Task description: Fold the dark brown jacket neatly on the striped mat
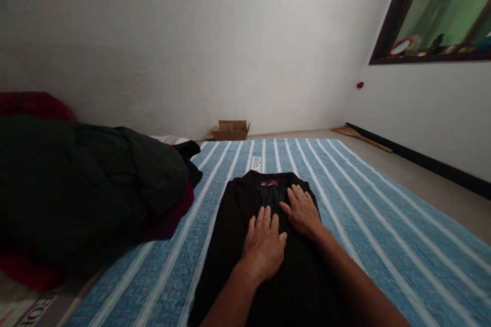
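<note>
A dark jacket (230,245) lies flat on a blue striped sheet, its collar at the far end and a reddish label (269,183) inside the neck. My left hand (264,245) rests palm down on the middle of the jacket front, fingers spread. Farther up, near the collar on the right side, my right hand (303,209) also lies flat with its fingers apart. Neither hand grips the cloth. The jacket's lower end runs out of view at the bottom, partly behind my forearms.
A heap of dark green clothing (92,179), with maroon and red cloth, lies on the left. The striped sheet (376,230) spreads around the jacket. Beyond it, an open cardboard box (230,134) stands by the wall. A dark-framed window (387,20) is at upper right.
</note>
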A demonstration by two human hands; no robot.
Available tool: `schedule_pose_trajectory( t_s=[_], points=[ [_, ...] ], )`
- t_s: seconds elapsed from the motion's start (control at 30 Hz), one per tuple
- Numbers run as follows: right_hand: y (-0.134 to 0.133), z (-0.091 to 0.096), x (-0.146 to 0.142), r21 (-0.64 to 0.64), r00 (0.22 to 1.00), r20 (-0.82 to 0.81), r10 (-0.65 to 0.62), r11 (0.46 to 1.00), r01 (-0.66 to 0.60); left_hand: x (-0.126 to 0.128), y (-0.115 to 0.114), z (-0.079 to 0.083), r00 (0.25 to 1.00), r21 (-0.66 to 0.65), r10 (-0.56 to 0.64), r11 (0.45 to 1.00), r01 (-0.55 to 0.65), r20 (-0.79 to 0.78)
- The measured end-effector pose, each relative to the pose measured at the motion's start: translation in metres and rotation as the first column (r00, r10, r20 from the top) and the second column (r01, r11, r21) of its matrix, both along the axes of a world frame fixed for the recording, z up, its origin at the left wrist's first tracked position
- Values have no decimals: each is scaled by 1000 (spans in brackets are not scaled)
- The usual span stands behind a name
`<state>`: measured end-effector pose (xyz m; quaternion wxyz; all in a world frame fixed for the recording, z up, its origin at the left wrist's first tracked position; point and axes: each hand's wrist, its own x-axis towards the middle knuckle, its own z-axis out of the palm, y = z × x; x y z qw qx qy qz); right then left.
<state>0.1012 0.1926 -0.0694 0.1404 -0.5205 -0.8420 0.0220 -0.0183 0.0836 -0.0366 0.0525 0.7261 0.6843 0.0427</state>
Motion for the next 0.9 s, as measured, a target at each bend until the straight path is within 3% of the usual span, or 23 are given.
schedule_pose_trajectory(
  t_s=[0.5, 0.73, 0.9],
  points=[
    [14, -10, 5, -70, 994, 69, -83, 994, 88, 2, 0, -4, 998, 1, 13, 1000, -13, 60],
    [22, 1, 5, -177, 993, 74, -97, 978, 109, 3, 0, -3, 998, -5, 7, 1000, -6, 65],
    [28, 2, 1, -171, 987, 73, -146, 973, 157, 1, -1, -4, 995, 21, -13, 1000, 11, 101]
  ],
)
